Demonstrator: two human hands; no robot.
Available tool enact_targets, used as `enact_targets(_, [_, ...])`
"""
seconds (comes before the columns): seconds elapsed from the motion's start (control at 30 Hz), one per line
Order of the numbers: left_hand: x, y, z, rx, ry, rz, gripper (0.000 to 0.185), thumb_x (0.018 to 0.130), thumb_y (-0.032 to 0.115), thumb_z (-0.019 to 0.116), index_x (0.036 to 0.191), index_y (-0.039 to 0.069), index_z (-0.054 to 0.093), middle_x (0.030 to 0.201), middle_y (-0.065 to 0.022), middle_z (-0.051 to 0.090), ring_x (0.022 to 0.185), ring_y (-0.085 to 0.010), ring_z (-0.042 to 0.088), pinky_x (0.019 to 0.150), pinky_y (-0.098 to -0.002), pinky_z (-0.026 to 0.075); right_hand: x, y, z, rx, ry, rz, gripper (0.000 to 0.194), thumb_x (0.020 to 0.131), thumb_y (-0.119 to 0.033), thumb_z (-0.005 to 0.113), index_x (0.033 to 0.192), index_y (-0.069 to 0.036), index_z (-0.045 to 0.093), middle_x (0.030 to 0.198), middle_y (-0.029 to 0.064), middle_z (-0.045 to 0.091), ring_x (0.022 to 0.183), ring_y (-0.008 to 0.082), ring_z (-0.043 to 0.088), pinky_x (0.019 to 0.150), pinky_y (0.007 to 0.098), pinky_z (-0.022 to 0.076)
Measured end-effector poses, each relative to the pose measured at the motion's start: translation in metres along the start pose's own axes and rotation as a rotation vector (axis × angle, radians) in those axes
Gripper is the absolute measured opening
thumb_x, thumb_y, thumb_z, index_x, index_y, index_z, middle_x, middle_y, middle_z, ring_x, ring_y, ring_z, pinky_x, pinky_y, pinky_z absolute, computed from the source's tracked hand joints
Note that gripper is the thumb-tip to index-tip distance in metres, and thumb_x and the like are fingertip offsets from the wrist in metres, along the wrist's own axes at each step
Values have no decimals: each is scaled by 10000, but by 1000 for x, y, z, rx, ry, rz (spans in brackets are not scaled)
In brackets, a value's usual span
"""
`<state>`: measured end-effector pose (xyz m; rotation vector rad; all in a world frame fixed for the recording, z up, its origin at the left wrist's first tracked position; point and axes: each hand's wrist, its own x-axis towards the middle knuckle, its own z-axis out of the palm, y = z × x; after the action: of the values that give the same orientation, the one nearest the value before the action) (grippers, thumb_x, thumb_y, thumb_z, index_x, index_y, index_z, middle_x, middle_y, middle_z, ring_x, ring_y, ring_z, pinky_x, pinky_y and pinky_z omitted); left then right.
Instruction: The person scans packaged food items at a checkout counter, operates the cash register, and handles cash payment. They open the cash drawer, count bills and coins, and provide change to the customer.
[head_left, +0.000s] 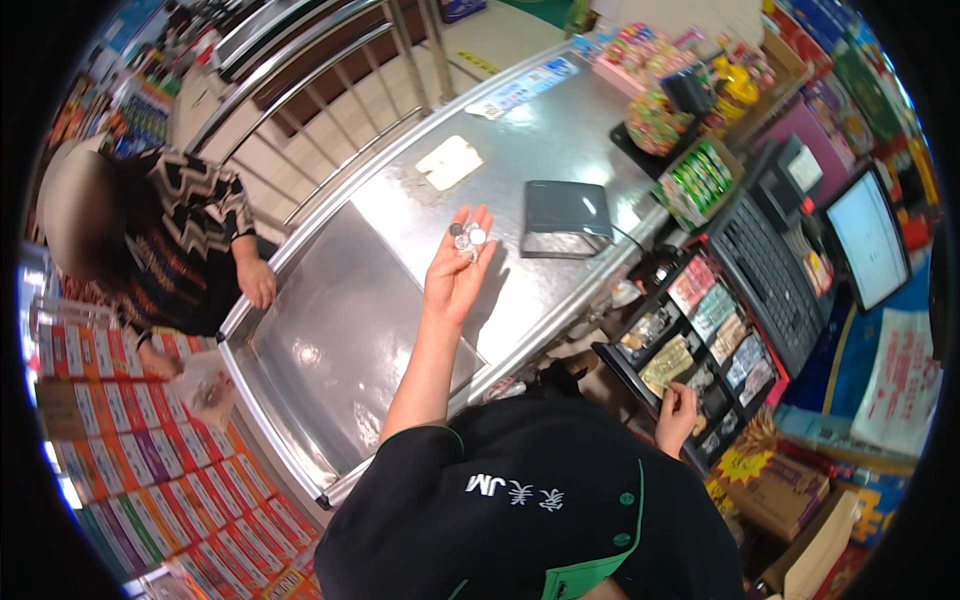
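My left hand (456, 279) is stretched out palm up above the metal counter (337, 292), holding several coins (470, 238) on its fingers. On the right, my right hand (677, 416) is at the near side of an open cash drawer (637, 381). Its fingertips are next to yellow-green banknotes (666, 361); whether they grip anything cannot be told. Other compartments hold red banknotes (693, 283), green banknotes (714, 309), blue banknotes (744, 360) and loose coins. A black counter device (566, 210) with a cable stands right of my left hand.
Across the counter stands a person (187, 232), one hand at its edge, the other by a plastic bag (206, 386). A keyboard (772, 277) and monitor (868, 236) flank the drawer. Candy containers (656, 124) line the counter's far right; a metal railing (322, 112) runs behind.
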<state>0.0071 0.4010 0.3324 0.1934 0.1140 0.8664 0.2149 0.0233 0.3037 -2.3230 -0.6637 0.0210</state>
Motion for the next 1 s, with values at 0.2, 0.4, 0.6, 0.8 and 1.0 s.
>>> enact_targets(0.2, [-16,81,-44,-222,-109,298,597,1011,417,288,1474,42,252,1547,-161,225,1433,-286,221,1136,-502,230,3,17,11,12,-16,-42,77,889,-62,601,938,-10,628,776,80,520,665,204,500,598,305,407])
enact_targets(0.4, [-47,146,-84,-52,195,642,521,1000,312,276,1450,52,317,1523,-117,305,1414,-271,271,1120,-470,237,5,32,14,-95,-68,-140,122,927,-117,566,981,-27,629,840,127,611,717,298,579,609,371,443])
enact_targets(0.6, [-56,204,-106,-35,495,868,487,987,255,287,1367,-29,397,1424,-184,427,1332,-313,396,1121,-434,282,4,36,15,-91,-66,-155,122,931,-121,559,989,-37,627,852,135,619,736,316,584,625,388,447])
enact_targets(0.8, [-48,252,-126,163,685,891,529,1020,321,269,1328,-85,409,1384,-211,443,1300,-330,421,1096,-425,343,5,26,13,-97,-70,-135,117,920,-122,564,983,-41,621,863,139,623,750,324,584,649,395,445])
enact_targets(1.0, [-45,265,-136,554,907,833,683,1007,497,326,1335,-96,411,1347,-194,472,1217,-279,484,990,-381,401,3,17,11,-104,-68,-122,112,913,-121,567,980,-46,617,866,138,617,770,330,576,682,409,440])
